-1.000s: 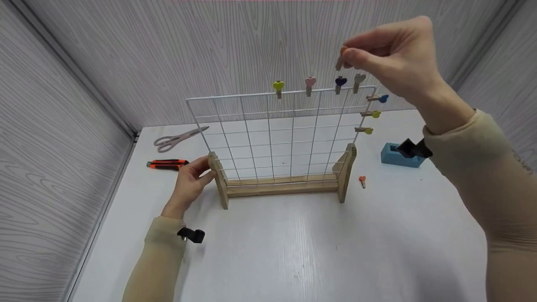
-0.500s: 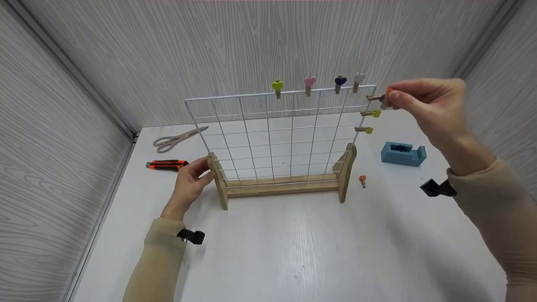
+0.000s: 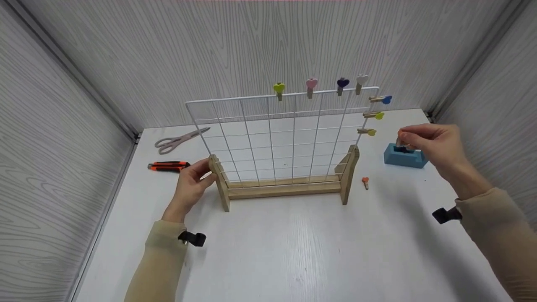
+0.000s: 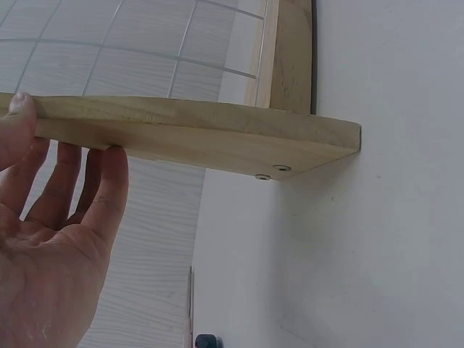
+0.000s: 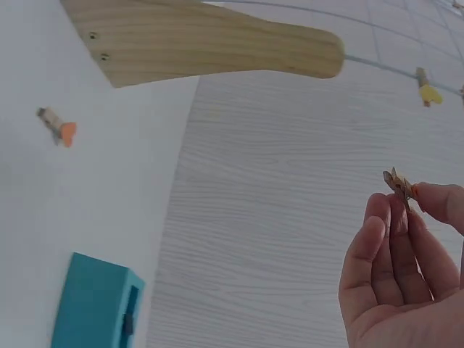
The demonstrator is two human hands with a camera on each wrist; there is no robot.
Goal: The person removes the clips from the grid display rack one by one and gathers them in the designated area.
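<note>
My left hand [image 3: 191, 184] holds the left wooden side post [image 4: 181, 130] of a stand, thumb on one face and fingertips on the other. The stand carries a white wire grid [image 3: 268, 138], upright and leaning back a little. Out to the right, my right hand [image 3: 438, 147] pinches a small wooden clothespin [image 5: 397, 185] with an orange heart between thumb and fingertips. Its pin end points away from the palm in the right wrist view. Heart clothespins sit along the grid's top bar, among them a pink one [image 3: 311, 83], and down its right bar, among them a blue one [image 3: 387, 100].
A second orange-heart clothespin [image 3: 365, 182] lies on the table [image 3: 293, 251] right of the stand. Overlapped by the right hand in the head view is a blue tape dispenser [image 3: 403, 159]. Grey scissors [image 3: 174, 142] and an orange-black utility knife [image 3: 168, 166] lie at left.
My right hand, with the orange clothespin, has come down and right from above the grid's top corner, past the right bar, to near the tape dispenser. The left hand has kept its place.
</note>
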